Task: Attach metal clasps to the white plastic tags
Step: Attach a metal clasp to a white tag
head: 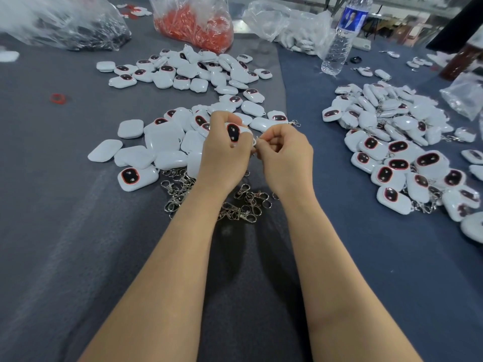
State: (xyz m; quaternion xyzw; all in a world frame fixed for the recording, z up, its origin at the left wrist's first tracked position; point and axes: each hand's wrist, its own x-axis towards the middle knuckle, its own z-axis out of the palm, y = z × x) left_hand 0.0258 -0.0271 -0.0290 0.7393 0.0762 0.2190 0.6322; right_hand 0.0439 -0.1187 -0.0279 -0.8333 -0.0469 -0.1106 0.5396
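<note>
Tags without clasps [162,142] sprawl over the grey surface [65,231] ahead-left of you; clasped ones [392,152] are piled well to the right. Loose clasps [243,205] lie under your wrists. Your left hand [222,155] grips one tag [234,131]: white shell, dark red-rimmed window up, long axis roughly away from you, near corner toward your right hand [286,155]. Right fingers pinch a small metal piece [257,142] at that corner, mostly hidden. Likely next: feed it leftward into the tag's loop.

Both bare forearms reach in from 6 o'clock and converge near the centre. The left hand [224,152] curls its fingers round a white tag [235,131]. Just beside it at 3 o'clock, the right hand [286,155] pinches a small metal clasp [257,139] between thumb and forefinger.
</note>
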